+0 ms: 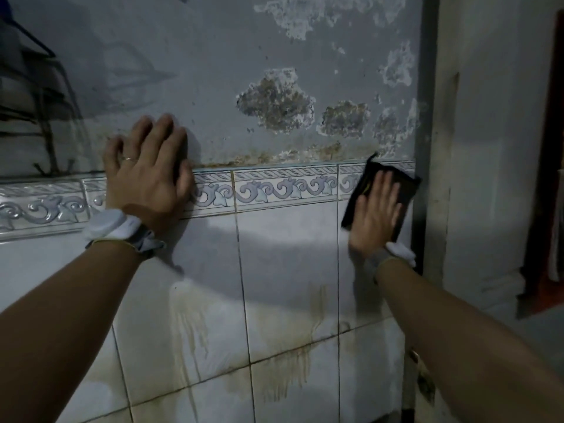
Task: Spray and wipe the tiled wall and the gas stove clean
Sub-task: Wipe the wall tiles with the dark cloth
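1. The tiled wall (pixel 290 270) is filling most of the view, its white tiles carrying brown drip stains below the patterned border strip (pixel 283 187).
2. Above the border strip, the painted plaster (pixel 213 71) is peeling in rough patches, with a brown line of grime sitting right along the strip's top edge.
3. A grey pipe (pixel 425 87) is running vertically just past the right end of the border strip.
4. The left hand (pixel 146 166) is lying flat across the border strip toward its left part, fingers (pixel 158 126) spread wide onto the plaster and holding nothing; a ring is showing on one finger.
5. The right hand (pixel 377 215) is pressing a dark cloth (pixel 406 190) against the wall at the strip's right end, fingers extended flat on the cloth, not curled round it.
6. Both wrists are wearing white bands (pixel 113 225).
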A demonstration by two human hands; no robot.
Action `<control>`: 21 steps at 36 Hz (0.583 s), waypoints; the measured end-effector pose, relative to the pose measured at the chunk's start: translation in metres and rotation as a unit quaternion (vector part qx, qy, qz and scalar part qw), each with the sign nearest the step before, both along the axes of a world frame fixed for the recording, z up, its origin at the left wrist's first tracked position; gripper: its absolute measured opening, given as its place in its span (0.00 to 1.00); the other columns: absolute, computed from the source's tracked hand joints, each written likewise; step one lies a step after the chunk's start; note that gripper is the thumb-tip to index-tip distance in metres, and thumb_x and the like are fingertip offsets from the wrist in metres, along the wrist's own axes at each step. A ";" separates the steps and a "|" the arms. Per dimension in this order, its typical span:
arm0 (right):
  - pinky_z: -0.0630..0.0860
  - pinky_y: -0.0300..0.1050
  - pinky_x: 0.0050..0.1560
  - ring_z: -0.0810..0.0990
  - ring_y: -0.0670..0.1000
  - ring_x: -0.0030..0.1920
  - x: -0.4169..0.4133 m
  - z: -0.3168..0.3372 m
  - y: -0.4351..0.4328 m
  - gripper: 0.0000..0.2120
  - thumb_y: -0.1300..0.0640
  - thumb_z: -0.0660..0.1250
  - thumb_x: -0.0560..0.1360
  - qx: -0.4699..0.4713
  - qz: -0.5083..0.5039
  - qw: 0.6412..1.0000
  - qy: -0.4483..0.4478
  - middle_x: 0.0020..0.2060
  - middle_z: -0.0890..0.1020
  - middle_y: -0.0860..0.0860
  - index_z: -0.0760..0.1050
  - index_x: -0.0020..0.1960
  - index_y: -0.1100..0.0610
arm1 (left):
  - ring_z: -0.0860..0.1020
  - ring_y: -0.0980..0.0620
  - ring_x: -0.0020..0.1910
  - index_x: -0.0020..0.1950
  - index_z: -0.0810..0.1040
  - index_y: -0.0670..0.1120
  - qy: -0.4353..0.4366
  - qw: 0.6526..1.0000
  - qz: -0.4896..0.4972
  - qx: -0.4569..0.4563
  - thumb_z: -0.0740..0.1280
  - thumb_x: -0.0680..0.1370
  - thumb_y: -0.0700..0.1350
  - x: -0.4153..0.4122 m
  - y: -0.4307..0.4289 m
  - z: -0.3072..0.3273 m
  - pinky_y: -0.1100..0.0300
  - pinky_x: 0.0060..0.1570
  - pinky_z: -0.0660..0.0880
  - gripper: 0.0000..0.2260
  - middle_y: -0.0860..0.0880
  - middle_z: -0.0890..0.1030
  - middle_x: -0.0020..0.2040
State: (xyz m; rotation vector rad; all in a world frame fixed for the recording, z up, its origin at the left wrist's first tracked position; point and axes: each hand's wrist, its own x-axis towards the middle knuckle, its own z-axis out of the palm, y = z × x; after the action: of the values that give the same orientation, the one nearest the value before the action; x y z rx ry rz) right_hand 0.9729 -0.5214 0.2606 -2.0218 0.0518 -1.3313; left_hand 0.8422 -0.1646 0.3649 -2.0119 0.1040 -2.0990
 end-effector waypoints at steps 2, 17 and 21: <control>0.47 0.58 0.77 0.46 0.50 0.80 0.006 0.019 0.003 0.27 0.42 0.42 0.83 0.127 -0.011 0.992 0.008 0.80 0.48 0.44 0.45 0.81 0.46 | 0.63 0.48 0.76 0.74 0.69 0.50 -0.002 1.000 -0.002 0.004 0.56 0.82 0.52 0.000 0.001 0.002 0.46 0.72 0.57 0.21 0.50 0.68 0.76; 0.42 0.55 0.77 0.40 0.48 0.79 0.004 0.010 -0.007 0.28 0.43 0.44 0.82 -0.067 0.020 0.997 -0.036 0.80 0.44 0.43 0.43 0.80 0.44 | 0.62 0.49 0.76 0.74 0.69 0.50 -0.005 1.000 -0.009 -0.001 0.57 0.82 0.53 0.002 -0.001 0.000 0.45 0.72 0.56 0.21 0.50 0.67 0.76; 0.45 0.58 0.77 0.43 0.51 0.79 0.019 -0.003 -0.027 0.29 0.41 0.41 0.82 0.062 0.006 0.998 0.004 0.80 0.45 0.46 0.43 0.81 0.48 | 0.63 0.49 0.76 0.74 0.69 0.50 -0.003 1.000 -0.008 0.001 0.58 0.82 0.53 0.001 0.000 0.000 0.45 0.71 0.57 0.21 0.50 0.67 0.76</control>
State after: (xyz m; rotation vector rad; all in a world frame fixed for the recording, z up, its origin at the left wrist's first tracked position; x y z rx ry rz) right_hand 0.9916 -0.5483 0.2572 -1.9209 0.1225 -1.2817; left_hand 0.8436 -0.1649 0.3650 -2.0091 0.1218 -2.1140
